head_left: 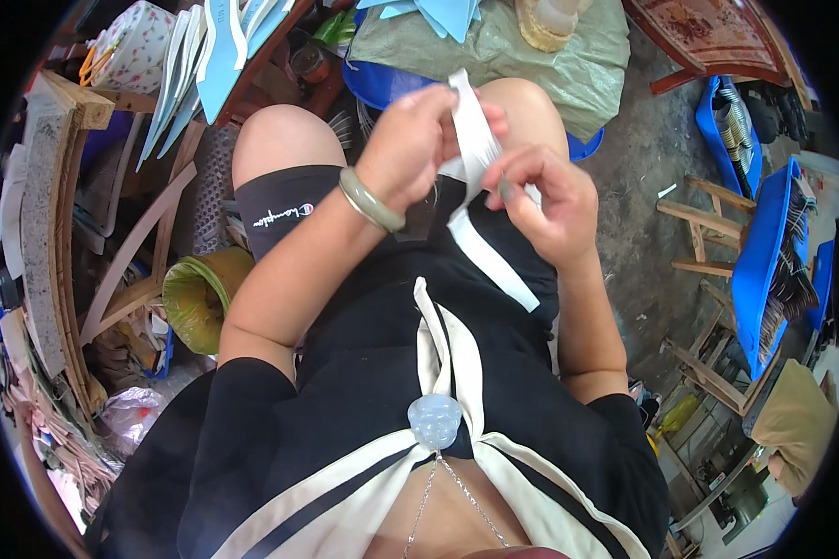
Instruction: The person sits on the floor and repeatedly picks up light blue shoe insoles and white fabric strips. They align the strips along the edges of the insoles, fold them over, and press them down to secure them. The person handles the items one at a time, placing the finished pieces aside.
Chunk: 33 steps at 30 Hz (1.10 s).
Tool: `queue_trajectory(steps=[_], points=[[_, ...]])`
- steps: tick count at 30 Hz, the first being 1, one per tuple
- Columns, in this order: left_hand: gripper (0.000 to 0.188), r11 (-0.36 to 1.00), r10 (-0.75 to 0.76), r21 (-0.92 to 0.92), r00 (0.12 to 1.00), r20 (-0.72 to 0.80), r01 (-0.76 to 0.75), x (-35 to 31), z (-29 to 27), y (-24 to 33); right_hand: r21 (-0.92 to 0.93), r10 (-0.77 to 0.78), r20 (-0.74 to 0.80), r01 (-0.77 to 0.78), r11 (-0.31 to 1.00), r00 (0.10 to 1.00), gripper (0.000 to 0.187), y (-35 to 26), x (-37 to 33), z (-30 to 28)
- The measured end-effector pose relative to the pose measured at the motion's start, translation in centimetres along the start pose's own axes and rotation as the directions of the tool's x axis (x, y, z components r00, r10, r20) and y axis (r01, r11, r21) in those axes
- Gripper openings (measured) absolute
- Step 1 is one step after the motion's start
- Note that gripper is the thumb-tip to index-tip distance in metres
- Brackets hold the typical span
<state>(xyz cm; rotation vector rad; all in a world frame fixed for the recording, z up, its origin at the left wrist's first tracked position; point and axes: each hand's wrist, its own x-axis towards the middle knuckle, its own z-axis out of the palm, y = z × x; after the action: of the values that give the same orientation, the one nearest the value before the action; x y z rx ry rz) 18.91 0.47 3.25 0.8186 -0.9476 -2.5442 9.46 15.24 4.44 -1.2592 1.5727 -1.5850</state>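
Observation:
A long white strip (475,140) of thin sheet material runs between my two hands above my lap. My left hand (408,140), with a pale bangle at its wrist, has its fingers closed on the upper part of the strip. Slightly lower and to the right, my right hand (555,200) pinches the strip between thumb and fingers. The strip's lower end (496,265) hangs over my dark shorts, bent away from the upper part. Some left fingertips are hidden behind the strip and a little blurred.
Blue and white cut pieces (224,61) lie stacked at the upper left. Ahead is a greenish woven sack (583,79) with more blue pieces (429,14). A yellow-lined bin (196,303) stands left of me. Blue trays (764,270) and wooden stools (704,224) are at the right.

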Motion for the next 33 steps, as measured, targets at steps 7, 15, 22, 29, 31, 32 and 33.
queue_trajectory(steps=[7,15,22,29,31,32,33], points=[[0.013,0.831,0.500,-0.226,0.861,-0.096,-0.508,4.9,-2.7,13.7,-0.636,0.364,-0.267,-0.447,0.629,0.892,0.006,3.7,-14.2,-8.2],[0.016,0.705,0.702,-0.124,0.712,-0.019,-0.698,5.7,1.9,14.2,-0.621,0.471,-0.591,-0.742,0.252,0.655,0.008,18.6,-27.5,-14.0],[0.020,0.846,0.529,-0.337,0.730,0.432,-0.414,4.6,2.7,15.7,-0.346,0.975,-0.184,-0.937,0.052,0.122,0.023,21.2,-29.3,-17.7],[0.022,0.849,0.399,-0.525,0.722,0.565,-0.059,2.2,6.2,13.4,-0.248,0.143,-0.293,-0.220,0.944,0.945,0.034,-0.9,0.5,-9.5],[0.022,0.844,0.408,-0.535,0.704,0.581,-0.047,1.9,6.9,12.8,-0.260,-0.139,-0.111,0.106,0.960,0.984,0.032,-3.7,6.4,-3.3],[0.023,0.825,0.440,-0.560,0.709,0.551,-0.077,1.6,7.0,12.9,-0.215,-0.229,-0.050,0.214,0.953,0.972,0.029,-3.7,8.5,-0.9],[0.023,0.807,0.473,-0.580,0.714,0.517,-0.114,1.0,6.8,13.4,-0.063,-0.060,0.121,0.068,0.996,0.991,0.027,-3.7,10.0,0.4]])
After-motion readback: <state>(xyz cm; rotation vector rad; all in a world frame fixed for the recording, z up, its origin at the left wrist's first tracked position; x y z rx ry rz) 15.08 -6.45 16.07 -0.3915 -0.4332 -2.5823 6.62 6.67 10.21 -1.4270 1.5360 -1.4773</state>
